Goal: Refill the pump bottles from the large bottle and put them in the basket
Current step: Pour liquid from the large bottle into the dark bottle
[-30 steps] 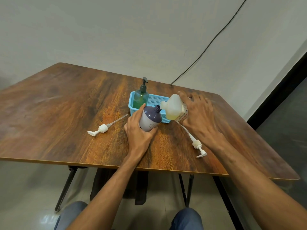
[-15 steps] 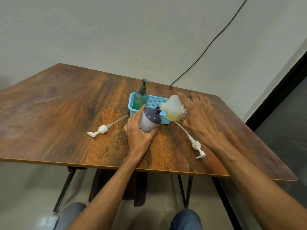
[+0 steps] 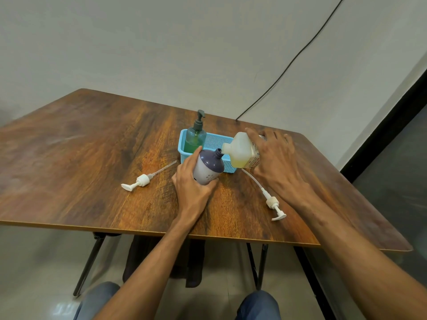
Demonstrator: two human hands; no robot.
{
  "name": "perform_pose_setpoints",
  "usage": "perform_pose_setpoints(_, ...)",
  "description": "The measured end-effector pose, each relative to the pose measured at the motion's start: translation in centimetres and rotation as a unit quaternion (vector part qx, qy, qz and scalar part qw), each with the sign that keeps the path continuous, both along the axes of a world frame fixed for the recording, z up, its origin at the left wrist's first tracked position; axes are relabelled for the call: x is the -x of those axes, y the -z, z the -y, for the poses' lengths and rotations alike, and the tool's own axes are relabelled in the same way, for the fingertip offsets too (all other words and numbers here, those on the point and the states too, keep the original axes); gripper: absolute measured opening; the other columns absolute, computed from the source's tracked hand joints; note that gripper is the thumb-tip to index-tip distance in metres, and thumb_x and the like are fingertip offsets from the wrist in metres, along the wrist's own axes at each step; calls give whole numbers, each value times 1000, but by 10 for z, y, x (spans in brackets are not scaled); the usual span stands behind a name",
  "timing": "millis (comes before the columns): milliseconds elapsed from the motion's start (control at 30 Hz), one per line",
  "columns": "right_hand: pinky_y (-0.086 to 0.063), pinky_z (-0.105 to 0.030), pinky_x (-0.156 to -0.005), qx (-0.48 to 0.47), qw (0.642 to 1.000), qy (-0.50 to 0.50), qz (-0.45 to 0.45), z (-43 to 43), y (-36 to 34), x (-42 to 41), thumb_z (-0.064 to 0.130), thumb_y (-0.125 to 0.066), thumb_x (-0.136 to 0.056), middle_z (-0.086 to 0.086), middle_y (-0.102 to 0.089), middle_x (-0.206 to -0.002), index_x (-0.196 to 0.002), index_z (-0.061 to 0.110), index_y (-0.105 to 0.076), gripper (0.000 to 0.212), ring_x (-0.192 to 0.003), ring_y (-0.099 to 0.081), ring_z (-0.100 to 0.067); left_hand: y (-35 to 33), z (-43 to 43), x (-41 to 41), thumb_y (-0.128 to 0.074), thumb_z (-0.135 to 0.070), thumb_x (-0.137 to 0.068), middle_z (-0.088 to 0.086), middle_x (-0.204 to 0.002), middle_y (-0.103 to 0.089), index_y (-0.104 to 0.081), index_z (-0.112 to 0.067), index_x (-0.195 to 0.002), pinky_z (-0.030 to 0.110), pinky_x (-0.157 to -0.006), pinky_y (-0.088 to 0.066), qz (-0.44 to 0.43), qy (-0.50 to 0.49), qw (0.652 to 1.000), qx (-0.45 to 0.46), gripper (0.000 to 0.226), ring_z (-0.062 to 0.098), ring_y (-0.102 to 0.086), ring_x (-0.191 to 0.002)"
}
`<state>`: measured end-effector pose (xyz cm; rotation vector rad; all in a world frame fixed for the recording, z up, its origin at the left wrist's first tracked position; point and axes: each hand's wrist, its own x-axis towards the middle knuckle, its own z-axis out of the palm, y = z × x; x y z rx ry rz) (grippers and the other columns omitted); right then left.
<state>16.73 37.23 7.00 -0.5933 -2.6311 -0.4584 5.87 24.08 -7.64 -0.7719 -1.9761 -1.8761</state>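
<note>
My left hand (image 3: 191, 188) grips a small purple-and-white bottle (image 3: 209, 168), tilted to the right with its neck uncapped. My right hand (image 3: 275, 158) holds the large pale bottle (image 3: 241, 151) of yellowish liquid tipped on its side, its mouth touching the small bottle's neck. Behind them stands a blue basket (image 3: 213, 144) with a green pump bottle (image 3: 196, 137) upright in its left end. Two loose white pump heads lie on the table: one (image 3: 142, 181) left of my left hand, the other (image 3: 272, 202) with a long tube under my right wrist.
The wooden table (image 3: 80, 146) has its front edge close to my knees and its right edge near a dark doorway. A black cable (image 3: 300, 51) runs down the wall behind the basket.
Both hands and both bottles hold nearly the same pose; only the view has shifted slightly.
</note>
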Motion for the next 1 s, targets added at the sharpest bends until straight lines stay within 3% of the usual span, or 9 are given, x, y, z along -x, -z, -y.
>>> perform_pose_setpoints(100, -35, -56, -110, -12, 1000, 3, 0, 0, 0, 1, 39, -87, -69, -15, -53, -137, -151, 28, -35, 97, -129, -47, -35, -1, 0, -1, -90, -32, -71, -11, -138, -56, -47, -26, -147, 43, -109, -39, 0, 1, 1000, 4, 87, 6, -52, -123)
perform_pose_setpoints(300, -33, -56, -111, -11, 1000, -2, 2, 1, -3, 1, 36, -87, -69, -15, -53, -137, -152, 27, -36, 97, -129, -46, -35, -2, 1, 0, -89, -34, -70, -17, -135, -53, -47, -29, -146, 53, -106, -44, -3, 4, 1000, -2, 87, 6, -53, -121)
perform_pose_setpoints(633, -36, -56, -107, -29, 1000, -8, -7, 2, -4, 0, 35, -87, -67, -15, -56, -131, -149, 26, -41, 94, -123, -50, -36, -2, 1, 0, -87, -39, -70, -17, -136, -52, -46, -31, -146, 56, -104, -46, -2, 2, 1000, -6, 87, 7, -53, -123)
perform_pose_setpoints(867, -37, -55, -106, -37, 999, -5, -3, 3, -5, 1, 35, -87, -65, -13, -57, -129, -148, 27, -41, 96, -121, -51, -35, -1, 0, 1, -86, -39, -70, -6, -137, -58, -46, -29, -146, 57, -102, -48, 1, 1, 1000, -13, 86, 12, -56, -123)
perform_pose_setpoints(1000, -37, -55, -107, -37, 999, -2, 2, 4, -6, 1, 35, -87, -65, -13, -55, -131, -149, 28, -40, 96, -123, -50, -35, -3, 1, -2, -85, -39, -70, -14, -136, -54, -45, -34, -145, 56, -103, -46, -5, 1, 1000, -16, 86, 10, -54, -123)
